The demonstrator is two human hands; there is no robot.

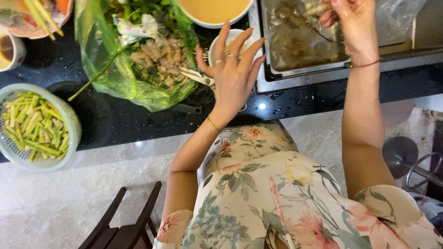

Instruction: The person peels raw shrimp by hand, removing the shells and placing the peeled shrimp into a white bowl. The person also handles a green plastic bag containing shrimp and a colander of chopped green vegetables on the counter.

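Two bare hands are working over a black counter [120,122] running across the upper half of the frame. The left hand [235,74], at upper centre, is hovering with fingers spread wide, holding nothing; rings are showing on two fingers and a thin bracelet is sitting at the wrist. Just beneath its palm, scissors [198,77] are lying on the counter, and a small white bowl [223,42] is sitting partly hidden behind the fingers.

The right hand [353,23], at upper right, is reaching into a metal tray [300,74] and pinching a pale, translucent piece of food [318,9] between thumb and fingertips; what the piece is, I cannot tell. The tray is holding more glistening, greyish pieces in liquid.

To the left of the left hand, a green plastic bag [115,78] is lying open, filled with leafy scraps and pale trimmings. At the far left, a pale green basket [74,133] is overhanging the counter edge, holding cut green stalks [37,129]. A large bowl of yellowish liquid [214,9] is sitting at the top centre. A dark wooden chair [124,221] is standing on the tiled floor at the bottom left.
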